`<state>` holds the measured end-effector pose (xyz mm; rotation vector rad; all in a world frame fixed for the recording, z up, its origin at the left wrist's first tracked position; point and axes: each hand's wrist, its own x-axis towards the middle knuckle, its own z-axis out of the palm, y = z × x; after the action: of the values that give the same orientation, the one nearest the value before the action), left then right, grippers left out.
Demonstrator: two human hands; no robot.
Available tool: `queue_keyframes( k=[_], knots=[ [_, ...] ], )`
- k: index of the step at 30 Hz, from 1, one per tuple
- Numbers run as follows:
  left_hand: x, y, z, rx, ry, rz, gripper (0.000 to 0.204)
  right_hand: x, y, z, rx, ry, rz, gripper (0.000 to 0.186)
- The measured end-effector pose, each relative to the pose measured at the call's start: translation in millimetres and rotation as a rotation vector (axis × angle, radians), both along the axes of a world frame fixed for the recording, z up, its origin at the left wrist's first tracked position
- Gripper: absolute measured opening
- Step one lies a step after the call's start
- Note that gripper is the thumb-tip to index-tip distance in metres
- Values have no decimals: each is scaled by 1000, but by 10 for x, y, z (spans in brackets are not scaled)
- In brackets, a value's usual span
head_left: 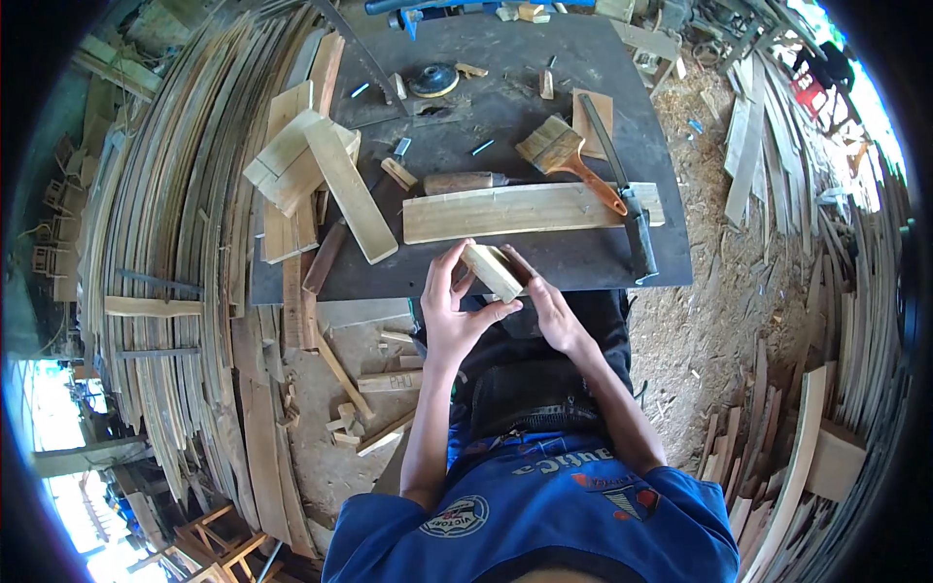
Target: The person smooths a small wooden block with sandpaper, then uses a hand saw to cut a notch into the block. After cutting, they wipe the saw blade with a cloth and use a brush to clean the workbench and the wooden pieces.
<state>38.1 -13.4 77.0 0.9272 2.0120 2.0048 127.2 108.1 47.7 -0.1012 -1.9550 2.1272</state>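
Note:
At the near edge of the dark worktable (pixel 360 284), my left hand (pixel 452 311) grips a small pale wooden block (pixel 489 268), fingers curled round one side and thumb underneath. My right hand (pixel 554 316) presses against the block's other side; its fingertips are shadowed, so I cannot tell if anything else is in them. Just beyond the block lies a long board (pixel 486 216), with a wide paintbrush (pixel 554 146) and a bow saw (pixel 637 233) across its right part. A dark wooden-handled tool (pixel 457 183) lies behind that board.
Wood offcuts (pixel 292 165) are piled on the table's left, near a round black disc (pixel 433 80). Stacked strips (pixel 165 243) fill the left side; more planks (pixel 836 340) stand at the right. Sawdust covers the floor (pixel 700 350), and loose wood pieces (pixel 389 382) lie below the table.

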Motion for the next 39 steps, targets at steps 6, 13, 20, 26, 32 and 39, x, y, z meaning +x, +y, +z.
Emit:
queue_keyframes(
  k=[6,13,20,26,32,39],
  knots=[
    [-7,-14,-97,13,-13,-33,85,27,60,111,-30,-140,27,58],
    [-71,-30,-117,77,11,-76,82,5,30,13,6,-52,-5,54],
    [-53,-27,-90,575,-652,-47,65,-87,-57,-245,386,-10,-8,59],
    [-98,-18,95,134,-26,233,24,-253,2,-159,-122,9,-35,56],
    [15,10,244,-16,85,328,24,-564,-146,233,51,177,-26,67],
    [28,-46,93,101,126,537,17,-608,-247,107,41,118,28,69]
  ],
)
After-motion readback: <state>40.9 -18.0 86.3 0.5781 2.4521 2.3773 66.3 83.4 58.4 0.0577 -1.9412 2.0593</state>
